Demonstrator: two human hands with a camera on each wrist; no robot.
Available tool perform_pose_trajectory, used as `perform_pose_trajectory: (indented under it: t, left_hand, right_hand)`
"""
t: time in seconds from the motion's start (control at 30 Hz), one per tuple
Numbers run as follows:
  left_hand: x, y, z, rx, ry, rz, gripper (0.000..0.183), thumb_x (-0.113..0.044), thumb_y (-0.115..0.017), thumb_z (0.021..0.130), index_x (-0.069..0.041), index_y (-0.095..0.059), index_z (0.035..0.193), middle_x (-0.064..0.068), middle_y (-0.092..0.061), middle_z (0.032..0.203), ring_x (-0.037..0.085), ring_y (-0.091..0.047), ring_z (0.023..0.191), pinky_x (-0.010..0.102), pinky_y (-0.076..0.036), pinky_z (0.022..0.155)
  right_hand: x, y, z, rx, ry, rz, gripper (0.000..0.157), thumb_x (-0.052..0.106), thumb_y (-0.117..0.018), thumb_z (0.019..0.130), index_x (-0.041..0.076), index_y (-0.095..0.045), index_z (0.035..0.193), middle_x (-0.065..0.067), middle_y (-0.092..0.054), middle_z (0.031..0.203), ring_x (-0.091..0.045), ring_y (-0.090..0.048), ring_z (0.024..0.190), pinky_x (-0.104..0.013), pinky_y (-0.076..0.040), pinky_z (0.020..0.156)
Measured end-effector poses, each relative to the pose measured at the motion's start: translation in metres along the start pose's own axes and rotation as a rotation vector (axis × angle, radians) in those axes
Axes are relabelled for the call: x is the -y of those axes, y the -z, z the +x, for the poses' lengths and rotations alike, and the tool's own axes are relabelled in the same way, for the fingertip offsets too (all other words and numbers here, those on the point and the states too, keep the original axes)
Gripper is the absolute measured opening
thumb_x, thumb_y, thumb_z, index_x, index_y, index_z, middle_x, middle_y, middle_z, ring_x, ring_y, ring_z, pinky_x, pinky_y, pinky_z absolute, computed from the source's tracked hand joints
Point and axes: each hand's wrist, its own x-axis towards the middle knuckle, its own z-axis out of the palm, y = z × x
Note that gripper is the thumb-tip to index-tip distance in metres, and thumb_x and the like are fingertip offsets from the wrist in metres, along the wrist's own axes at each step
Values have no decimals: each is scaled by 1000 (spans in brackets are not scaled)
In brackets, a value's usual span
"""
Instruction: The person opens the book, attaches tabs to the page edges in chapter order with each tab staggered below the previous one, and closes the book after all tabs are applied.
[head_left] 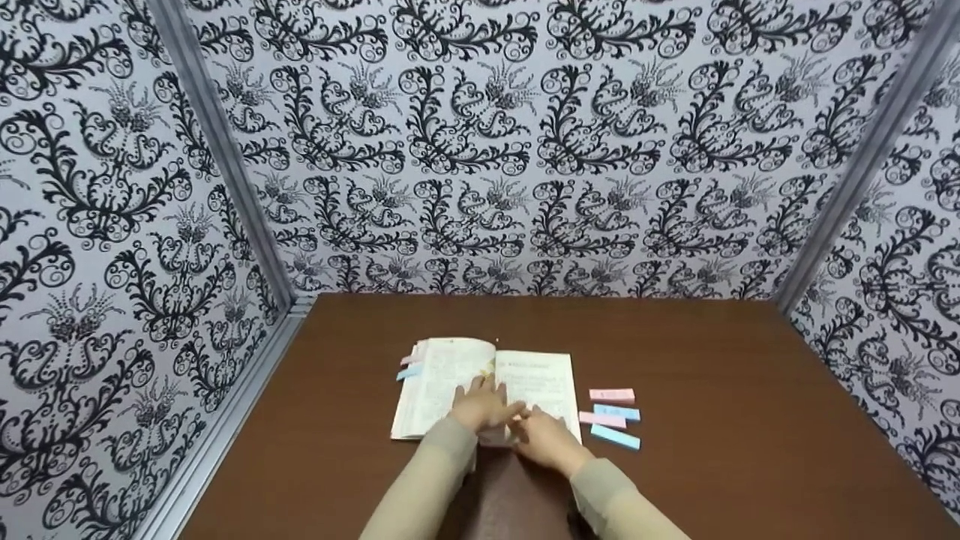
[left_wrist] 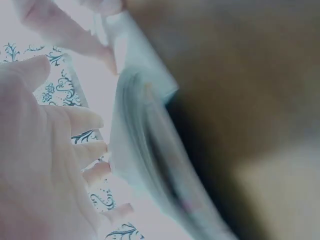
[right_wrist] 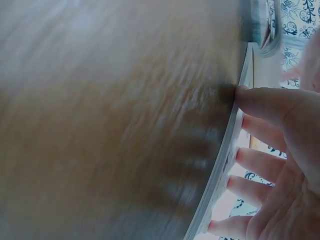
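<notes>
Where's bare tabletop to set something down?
Free: tabletop right of the loose strips; left of the open book, toward the metal rail; between book and back wall. Crowded: book's lower middle, under left grip and right grip; right edge, beside strips.

Wearer's kit, as I read it remotely from the head feed. Both arms are in long, slim sleeves of plain pale cream cloth, the left sleeve (head_left: 415,491) matching the right sleeve (head_left: 639,516). Each ends at the wrist in a close band, the left cuff (head_left: 452,435) and right cuff (head_left: 601,484) both a duller grey-beige. Left hand (head_left: 484,406) and right hand (head_left: 546,441): bare. I log a small dark patch (head_left: 576,525) beside the right forearm, identity unclear.
</notes>
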Motion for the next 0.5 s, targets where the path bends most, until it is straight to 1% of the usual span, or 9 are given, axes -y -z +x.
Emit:
perform_pose_trajectory:
  t: [0.1, 0.2, 0.27, 0.4, 0.5]
  left_hand:
    - [-5, 12, 8, -7, 6, 24, 70, -59, -40, 96, -8, -46, 144, 14, -34, 153, 32, -26, 141, 59, -22, 110]
    - [-7, 16, 14, -16, 15, 48, 68, -59, -39, 97, -11, -46, 145, 12, -34, 153, 31, -26, 142, 58, -22, 111]
    - [-9, 18, 18, -27, 15, 56, 67, -58, -39, 97, -13, -46, 145, 11, -35, 153, 31, -26, 142, 58, -22, 111]
    - [-14, 19, 26, -74, 13, 48, 64, -58, -40, 97, -14, -50, 142, 10, -41, 150, 31, -29, 140, 58, -23, 111]
    - [-18, 19, 30, -129, 47, 35, 63, -58, -42, 96, -14, -54, 139, 11, -46, 145, 31, -34, 137, 60, -29, 106]
  right_hand:
    - [-2, 4, 3, 31, -17, 1, 36, 22, -71, 85, 9, -70, 119, -18, -53, 138, -48, -45, 125, -78, -34, 85]
    - [-3, 4, 4, 71, -30, 8, 40, 23, -71, 87, 10, -67, 125, -19, -48, 142, -50, -40, 129, -79, -31, 88]
    - [-2, 4, 3, 84, -36, 7, 41, 22, -71, 87, 9, -66, 125, -19, -48, 142, -49, -40, 130, -78, -31, 90]
    - [-1, 4, 1, 67, -31, 0, 41, 21, -72, 85, 6, -67, 123, -20, -51, 138, -47, -44, 127, -76, -35, 89]
    - [0, 2, 0, 47, -23, 3, 45, 20, -71, 83, 5, -65, 125, -21, -52, 138, -47, -46, 126, -75, -36, 88]
